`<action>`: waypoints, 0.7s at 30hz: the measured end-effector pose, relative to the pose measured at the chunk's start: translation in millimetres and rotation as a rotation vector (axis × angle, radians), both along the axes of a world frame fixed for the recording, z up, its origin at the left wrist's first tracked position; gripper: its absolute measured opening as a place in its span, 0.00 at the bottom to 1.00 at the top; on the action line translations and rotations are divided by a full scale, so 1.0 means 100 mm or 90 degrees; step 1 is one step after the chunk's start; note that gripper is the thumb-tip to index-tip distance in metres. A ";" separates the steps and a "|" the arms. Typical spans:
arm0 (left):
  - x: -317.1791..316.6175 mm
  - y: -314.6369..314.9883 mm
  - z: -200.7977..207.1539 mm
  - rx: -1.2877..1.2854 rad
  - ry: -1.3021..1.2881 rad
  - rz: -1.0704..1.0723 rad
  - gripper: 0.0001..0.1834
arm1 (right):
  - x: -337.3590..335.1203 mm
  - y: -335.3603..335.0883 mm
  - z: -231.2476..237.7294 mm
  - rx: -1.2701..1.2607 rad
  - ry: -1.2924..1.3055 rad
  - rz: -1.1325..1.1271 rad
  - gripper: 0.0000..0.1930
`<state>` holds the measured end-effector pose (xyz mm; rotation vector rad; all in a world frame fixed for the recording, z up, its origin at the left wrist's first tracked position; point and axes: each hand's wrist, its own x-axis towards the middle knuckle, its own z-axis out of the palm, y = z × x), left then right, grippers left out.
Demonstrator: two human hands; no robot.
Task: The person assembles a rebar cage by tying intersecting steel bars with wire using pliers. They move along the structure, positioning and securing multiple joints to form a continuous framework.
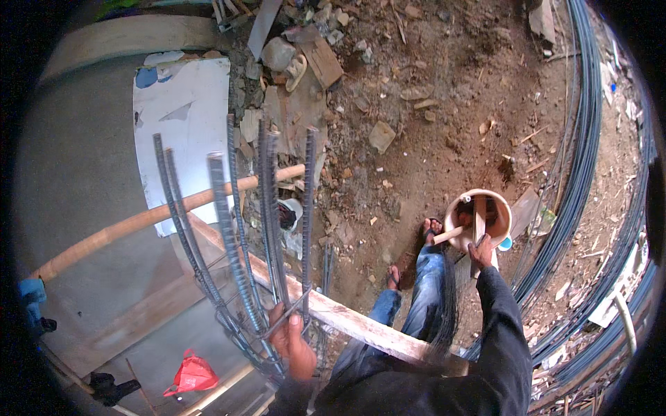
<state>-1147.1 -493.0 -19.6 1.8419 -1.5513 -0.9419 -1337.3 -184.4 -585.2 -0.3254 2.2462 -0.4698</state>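
Low in the middle, my left hand (pixel 297 350) is closed around a steel bar at the side of a rebar cage (pixel 239 277). Several ribbed bars of that cage rise upright past the hand, and thin tie bars cross near its fingers. Out to the right, my right hand (pixel 481 253) grips the near end of a flat wooden slat (pixel 479 218). The slat reaches into a pale round bucket (pixel 509 220), whose dark contents I cannot make out. A light wooden handle (pixel 448 236) sticks out over the bucket's left rim.
A whitish timber beam (pixel 340 312) runs diagonally before me, and a bamboo pole (pixel 132 225) crosses behind the bars. Long bundles of steel rods (pixel 579 152) curve along the right. Rubble (pixel 277 55) lies ahead; a red plastic bag (pixel 193 373) sits lower left.
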 end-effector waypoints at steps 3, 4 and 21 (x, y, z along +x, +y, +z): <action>0.03 -0.03 0.02 0.036 0.029 -0.049 0.19 | -0.29 0.03 -0.03 -0.023 -0.003 -0.025 0.38; 0.05 -0.03 0.02 0.037 0.015 -0.056 0.18 | -0.41 0.07 -0.02 -0.072 -0.042 -0.031 0.36; 0.11 -0.07 -0.01 0.037 0.093 -0.112 0.17 | -2.82 1.31 1.12 0.202 -0.176 0.429 0.23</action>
